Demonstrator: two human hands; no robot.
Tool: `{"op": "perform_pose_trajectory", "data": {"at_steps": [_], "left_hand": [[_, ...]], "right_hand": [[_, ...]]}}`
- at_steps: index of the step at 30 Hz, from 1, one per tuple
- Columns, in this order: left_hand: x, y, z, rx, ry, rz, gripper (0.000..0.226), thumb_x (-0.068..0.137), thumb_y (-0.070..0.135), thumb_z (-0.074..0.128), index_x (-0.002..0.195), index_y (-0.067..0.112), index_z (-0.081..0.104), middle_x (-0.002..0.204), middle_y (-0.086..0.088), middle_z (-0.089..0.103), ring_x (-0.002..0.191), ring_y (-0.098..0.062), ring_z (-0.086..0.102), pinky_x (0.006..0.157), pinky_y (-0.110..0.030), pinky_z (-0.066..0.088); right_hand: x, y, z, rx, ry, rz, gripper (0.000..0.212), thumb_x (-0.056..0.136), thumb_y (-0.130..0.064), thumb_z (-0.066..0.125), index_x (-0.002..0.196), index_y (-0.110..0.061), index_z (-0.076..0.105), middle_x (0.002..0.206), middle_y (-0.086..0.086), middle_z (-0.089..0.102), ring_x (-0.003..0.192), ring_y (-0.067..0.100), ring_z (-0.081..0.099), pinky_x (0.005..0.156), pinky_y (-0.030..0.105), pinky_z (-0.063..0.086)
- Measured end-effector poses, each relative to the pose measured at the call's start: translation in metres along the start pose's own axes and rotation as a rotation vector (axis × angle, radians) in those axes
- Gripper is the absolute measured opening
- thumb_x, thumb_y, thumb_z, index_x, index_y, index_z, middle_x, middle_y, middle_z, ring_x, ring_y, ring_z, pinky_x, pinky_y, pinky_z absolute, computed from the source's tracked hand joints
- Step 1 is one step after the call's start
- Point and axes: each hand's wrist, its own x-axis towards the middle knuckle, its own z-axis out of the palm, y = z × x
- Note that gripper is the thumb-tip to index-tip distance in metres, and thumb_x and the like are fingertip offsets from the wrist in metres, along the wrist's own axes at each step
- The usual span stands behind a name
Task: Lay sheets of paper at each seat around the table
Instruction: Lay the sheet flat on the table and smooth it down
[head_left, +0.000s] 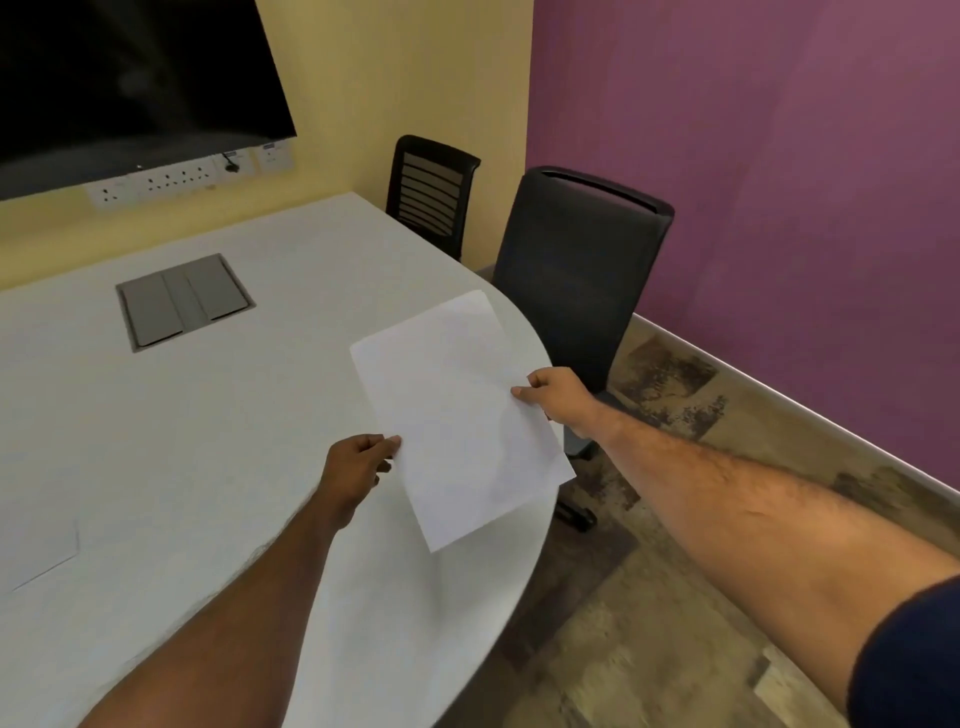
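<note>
A white sheet of paper (457, 410) is held just above the right edge of the white table (208, 441), in front of a dark grey office chair (576, 270). My left hand (358, 467) pinches the sheet's left edge. My right hand (558, 400) pinches its right edge. The sheet's near corner hangs past the table's rim. Another sheet of paper (36, 551) lies flat on the table at the far left, partly cut off by the frame.
A grey cable hatch (184, 299) is set into the tabletop. A black mesh-back chair (431, 195) stands in the corner behind the table. A dark wall screen (130, 78) with wall sockets (171, 179) below hangs on the yellow wall. The purple wall bounds the right side.
</note>
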Motion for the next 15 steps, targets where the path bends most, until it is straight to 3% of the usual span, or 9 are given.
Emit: {"op": "perform_pose_trajectory", "data": {"at_steps": [3, 5, 8, 12, 15], "left_hand": [[-0.006, 0.007, 0.030, -0.001, 0.020, 0.001, 0.019, 0.088, 0.024, 0.070, 0.089, 0.005, 0.072, 0.083, 0.000, 0.066, 0.074, -0.017, 0.057, 0.067, -0.031, 0.043], [-0.005, 0.014, 0.045, -0.003, 0.038, 0.008, 0.023, 0.088, 0.024, 0.069, 0.091, 0.001, 0.072, 0.082, -0.001, 0.066, 0.073, -0.017, 0.057, 0.067, -0.031, 0.043], [0.005, 0.024, 0.063, -0.010, 0.046, 0.020, 0.023, 0.088, 0.023, 0.068, 0.090, 0.001, 0.071, 0.079, -0.001, 0.064, 0.072, -0.017, 0.056, 0.068, -0.032, 0.043], [0.033, 0.040, 0.084, -0.018, 0.043, 0.040, 0.017, 0.088, 0.023, 0.068, 0.077, 0.010, 0.069, 0.075, 0.002, 0.063, 0.072, -0.017, 0.056, 0.066, -0.031, 0.043], [0.066, 0.052, 0.097, -0.053, 0.051, 0.039, 0.016, 0.088, 0.025, 0.069, 0.079, 0.011, 0.070, 0.080, -0.003, 0.066, 0.074, -0.018, 0.058, 0.067, -0.032, 0.043]], "right_hand": [[0.004, 0.014, -0.025, -0.010, 0.006, 0.010, 0.040, 0.086, -0.028, 0.071, 0.082, 0.009, 0.059, 0.081, 0.011, 0.052, 0.078, 0.037, 0.057, 0.080, 0.046, 0.054], [0.007, 0.016, -0.039, 0.001, -0.001, 0.006, 0.039, 0.088, -0.028, 0.070, 0.094, 0.010, 0.063, 0.088, 0.017, 0.059, 0.089, 0.035, 0.063, 0.089, 0.048, 0.053], [0.018, 0.019, -0.056, 0.012, -0.007, 0.010, 0.033, 0.090, -0.028, 0.068, 0.095, 0.005, 0.066, 0.101, 0.018, 0.065, 0.094, 0.029, 0.065, 0.087, 0.042, 0.054], [0.046, 0.019, -0.076, 0.014, -0.018, 0.014, 0.018, 0.092, -0.026, 0.065, 0.085, -0.009, 0.065, 0.101, 0.008, 0.066, 0.094, 0.022, 0.065, 0.081, 0.032, 0.054], [0.073, 0.012, -0.091, 0.001, -0.029, -0.004, 0.015, 0.092, -0.026, 0.064, 0.081, -0.016, 0.062, 0.097, 0.002, 0.065, 0.089, 0.016, 0.064, 0.072, 0.025, 0.051]]}}
